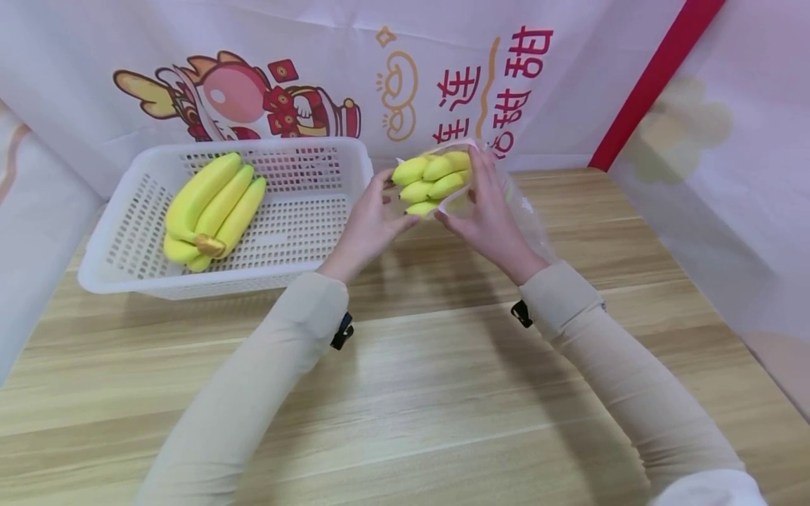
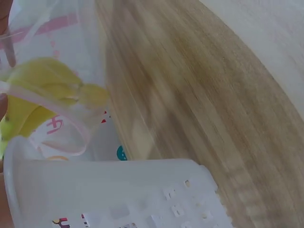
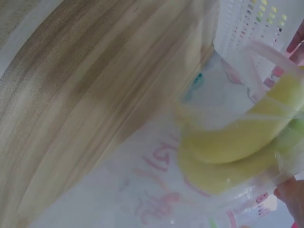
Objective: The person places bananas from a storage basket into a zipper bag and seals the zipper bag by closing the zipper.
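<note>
My left hand (image 1: 373, 219) cups the tip end of a bunch of yellow bananas (image 1: 436, 176), fingers curled on the far side and thumb near the lowest tip. The bunch lies mostly inside a clear plastic bag (image 1: 528, 218) with a pinkish rim. At the bag's mouth my right hand (image 1: 490, 218) grips the rim, fingers above and thumb below. Through the thin plastic, the bananas (image 2: 45, 90) show in the left wrist view, and the bananas (image 3: 228, 152) hang curved in the right wrist view. Part of the left hand's contact is hidden.
Left of the hands stands a white perforated plastic basket (image 1: 304, 263) with another bunch of bananas (image 1: 215, 204) in it. A wooden table (image 1: 411, 393) lies beneath. Behind it hangs a white printed cloth (image 1: 405, 28) with a red band (image 1: 658, 84) at the right.
</note>
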A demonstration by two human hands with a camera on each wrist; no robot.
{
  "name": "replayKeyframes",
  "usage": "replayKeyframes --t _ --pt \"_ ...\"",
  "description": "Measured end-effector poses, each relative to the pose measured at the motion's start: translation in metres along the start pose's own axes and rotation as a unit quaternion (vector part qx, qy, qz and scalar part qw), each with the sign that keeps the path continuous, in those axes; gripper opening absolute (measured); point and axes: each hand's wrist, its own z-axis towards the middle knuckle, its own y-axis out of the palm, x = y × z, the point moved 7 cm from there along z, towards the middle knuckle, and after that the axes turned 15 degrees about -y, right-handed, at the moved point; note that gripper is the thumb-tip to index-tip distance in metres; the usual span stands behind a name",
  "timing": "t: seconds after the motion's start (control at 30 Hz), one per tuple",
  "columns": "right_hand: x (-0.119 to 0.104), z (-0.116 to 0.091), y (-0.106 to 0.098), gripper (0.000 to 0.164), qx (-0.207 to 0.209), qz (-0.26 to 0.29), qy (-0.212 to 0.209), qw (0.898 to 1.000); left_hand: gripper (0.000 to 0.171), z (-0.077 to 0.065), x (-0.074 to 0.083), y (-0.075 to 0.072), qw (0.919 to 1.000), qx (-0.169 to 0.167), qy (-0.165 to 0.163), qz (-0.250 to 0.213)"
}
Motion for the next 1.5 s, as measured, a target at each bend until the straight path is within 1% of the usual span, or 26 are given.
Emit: replayKeyframes --t 0.13,0.3,0.43,0.6,0.67,0.73,0.8,0.9,0.97,1.13,1.2,1.33,1.5 --pt "-0.002 0.001 0.0 0.097 0.004 -0.002 -0.009 1.0 0.069 0.002 0.0 0.0 0.9971 0.023 0.014 0.071" --pt "-0.004 0.001 0.0 0.098 0.006 -0.004 -0.011 1.0 0.066 0.003 -0.001 0.001 0.9915 0.03 0.011 0.126" --pt "-0.006 0.002 -0.001 0.098 0.006 -0.01 -0.012 1.0 0.067 0.003 -0.001 0.003 0.9869 0.022 0.004 0.16" --pt "-0.008 0.004 -0.002 0.1 0.009 -0.027 -0.018 0.999 0.064 0.004 -0.004 0.007 0.9795 -0.002 -0.006 0.202" --pt "-0.01 0.005 -0.003 0.101 0.01 -0.036 -0.023 0.999 0.063 0.005 -0.005 0.008 0.9777 -0.01 -0.01 0.209" --pt "-0.011 0.006 -0.004 0.103 0.012 -0.037 -0.022 0.999 0.061 0.005 -0.006 0.008 0.9775 -0.012 -0.011 0.21" --pt "-0.011 0.007 -0.005 0.105 0.013 -0.034 -0.017 0.999 0.062 0.004 -0.005 0.007 0.9799 -0.011 -0.011 0.199" --pt "-0.011 0.006 -0.005 0.109 0.013 -0.026 -0.009 1.0 0.061 0.004 -0.005 0.001 0.9841 0.0 -0.015 0.177" --pt "-0.01 0.006 -0.005 0.112 0.009 -0.024 -0.003 1.0 0.061 0.004 -0.004 -0.006 0.9863 0.015 -0.017 0.164" --pt "-0.005 0.004 -0.003 0.116 -0.004 -0.017 0.023 1.0 0.057 0.006 -0.005 -0.029 0.9883 0.053 -0.027 0.141" --pt "-0.003 0.004 -0.004 0.115 -0.003 -0.014 0.03 0.999 0.055 0.007 -0.007 -0.038 0.9894 0.062 -0.038 0.126" --pt "-0.002 0.004 -0.005 0.11 0.002 -0.011 0.035 0.999 0.055 0.006 -0.015 -0.056 0.9901 0.069 -0.072 0.098" --pt "0.0 0.004 -0.007 0.108 0.003 -0.012 0.042 0.999 0.057 0.002 -0.028 -0.075 0.9868 0.084 -0.114 0.079"
